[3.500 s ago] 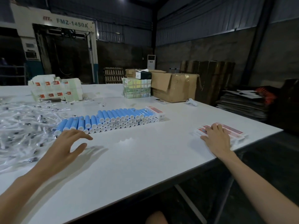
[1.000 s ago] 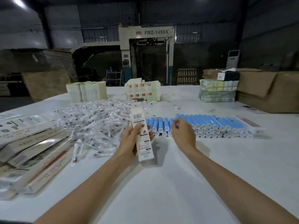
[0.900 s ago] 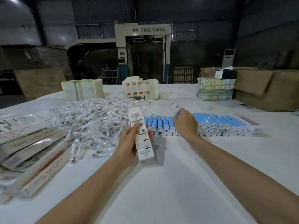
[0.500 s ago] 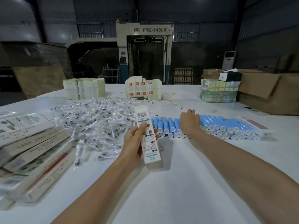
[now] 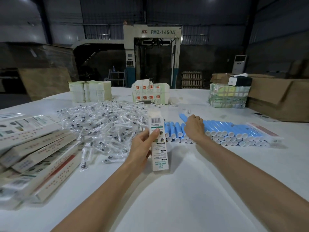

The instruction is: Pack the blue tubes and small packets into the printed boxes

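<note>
My left hand (image 5: pixel 144 146) grips a long white printed box (image 5: pixel 158 143), held upright with its barcode end up, above the white table (image 5: pixel 184 198). My right hand (image 5: pixel 194 127) has its fingers curled round one blue tube (image 5: pixel 183 117), whose far end sticks up out of the row. The stacked row of blue tubes (image 5: pixel 234 131) with white caps stretches right from my right hand. A wide heap of small clear packets (image 5: pixel 103 126) lies left of the box.
Flat printed boxes (image 5: pixel 33 156) are piled at the near left. One closed printed box (image 5: pixel 265 133) lies at the row's right end. Stacks of white cartons (image 5: pixel 90 93), red-marked cartons (image 5: pixel 150 94), wrapped bundles (image 5: pixel 229 97) and a brown cardboard box (image 5: pixel 284 101) stand at the back.
My right hand moved from hovering by the row onto the tubes and curled round one, lifting its end. My left hand kept holding the box in nearly the same place.
</note>
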The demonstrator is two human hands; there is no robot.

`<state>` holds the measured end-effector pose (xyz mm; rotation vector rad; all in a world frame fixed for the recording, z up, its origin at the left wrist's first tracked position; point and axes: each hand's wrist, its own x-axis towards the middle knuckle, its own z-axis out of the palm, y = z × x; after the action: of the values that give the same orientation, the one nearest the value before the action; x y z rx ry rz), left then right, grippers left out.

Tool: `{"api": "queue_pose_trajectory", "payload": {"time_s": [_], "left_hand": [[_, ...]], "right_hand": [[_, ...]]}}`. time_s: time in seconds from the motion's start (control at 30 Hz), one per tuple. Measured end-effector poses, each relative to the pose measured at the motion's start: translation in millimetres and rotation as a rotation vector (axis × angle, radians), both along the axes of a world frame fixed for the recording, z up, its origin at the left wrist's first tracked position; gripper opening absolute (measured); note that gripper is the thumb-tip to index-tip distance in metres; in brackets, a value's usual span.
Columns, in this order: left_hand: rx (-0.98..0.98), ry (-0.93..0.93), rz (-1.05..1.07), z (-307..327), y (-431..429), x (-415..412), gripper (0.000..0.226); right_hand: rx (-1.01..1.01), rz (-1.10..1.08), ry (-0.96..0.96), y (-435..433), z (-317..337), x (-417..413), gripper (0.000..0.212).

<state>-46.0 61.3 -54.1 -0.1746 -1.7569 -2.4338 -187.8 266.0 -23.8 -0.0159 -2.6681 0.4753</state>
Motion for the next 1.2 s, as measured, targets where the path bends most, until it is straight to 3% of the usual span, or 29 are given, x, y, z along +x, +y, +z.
{"api": "queue_pose_trajectory", "payload": {"time_s": [0.03, 0.17, 0.27, 0.33, 0.43, 0.7, 0.87, 0.97, 1.07, 1.13, 1.2], "left_hand": [[-0.021, 0.008, -0.002, 0.3, -0.1, 1.0, 0.015], [-0.073, 0.039, -0.020, 1.1, 3.2, 2.0, 0.013], [-0.106, 0.069, -0.049, -0.1, 6.9, 2.7, 0.027], [-0.119, 0.077, -0.059, -0.8, 8.1, 3.2, 0.032], [-0.120, 0.083, -0.074, -1.1, 8.9, 4.7, 0.033], [-0.161, 0.070, -0.052, -6.2, 11.0, 7.0, 0.032], [-0.200, 0.059, -0.048, -6.4, 11.7, 9.5, 0.031], [-0.231, 0.111, -0.033, -5.6, 9.2, 10.5, 0.030], [-0.256, 0.140, 0.011, -4.5, 7.2, 11.4, 0.025], [-0.258, 0.140, 0.037, -4.8, 5.9, 10.5, 0.024], [-0.246, 0.135, 0.070, -4.6, 4.6, 9.7, 0.025]], "right_hand": [[-0.198, 0.041, -0.003, 0.9, 6.4, 7.1, 0.015], [-1.035, 0.431, 0.037, -0.7, 46.6, 50.2, 0.026], [-1.335, 0.740, 0.074, -7.4, 80.3, 74.1, 0.016], [-1.287, 0.799, 0.101, -16.3, 94.2, 83.5, 0.019], [-1.025, 0.690, 0.151, -27.4, 95.8, 88.8, 0.025], [-0.612, 0.640, -0.043, -9.8, 88.8, 86.2, 0.072], [-0.608, 0.673, -0.106, -12.0, 99.4, 90.3, 0.044], [-0.669, 0.699, -0.304, -16.6, 100.4, 90.4, 0.029], [-0.469, 0.628, -0.438, -16.7, 93.4, 89.5, 0.028], [-0.298, 0.570, -0.410, -19.3, 88.1, 89.1, 0.031], [-0.291, 0.536, -0.314, -24.9, 83.9, 89.1, 0.036]]}}
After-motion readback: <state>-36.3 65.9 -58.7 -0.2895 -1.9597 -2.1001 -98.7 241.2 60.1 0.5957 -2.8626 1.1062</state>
